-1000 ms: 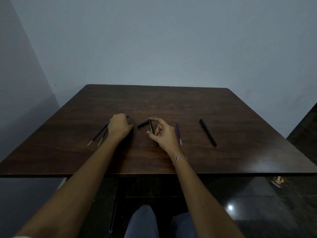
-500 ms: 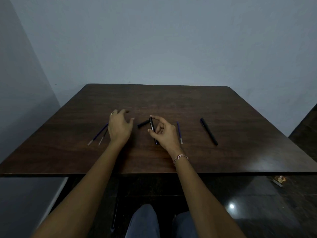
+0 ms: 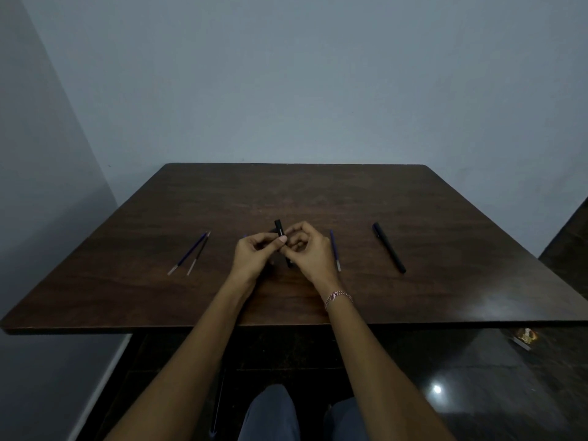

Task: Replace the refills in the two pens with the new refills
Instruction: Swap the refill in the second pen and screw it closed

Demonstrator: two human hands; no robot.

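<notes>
My right hand (image 3: 310, 249) grips a black pen barrel (image 3: 279, 229) at the table's middle, its upper end sticking up between both hands. My left hand (image 3: 254, 253) has closed in against it, thumb tip pressed on the barrel; whatever else its fingers hold is hidden. A tiny bluish tip (image 3: 244, 236) shows past the left knuckles. Two refills (image 3: 191, 253) lie side by side to the left. A single blue refill (image 3: 334, 249) lies just right of my right hand. A second black pen (image 3: 388, 247) lies whole further right.
The dark wooden table (image 3: 445, 297) fills the view, its near edge just past my wrists. Grey walls stand behind and to the left. My knees and a dark glossy floor show below the table edge, with a small packet (image 3: 525, 338) on the floor at right.
My left hand left the two refills and moved right to meet the right hand at the pen barrel. The short black piece that lay beside the barrel is now hidden.
</notes>
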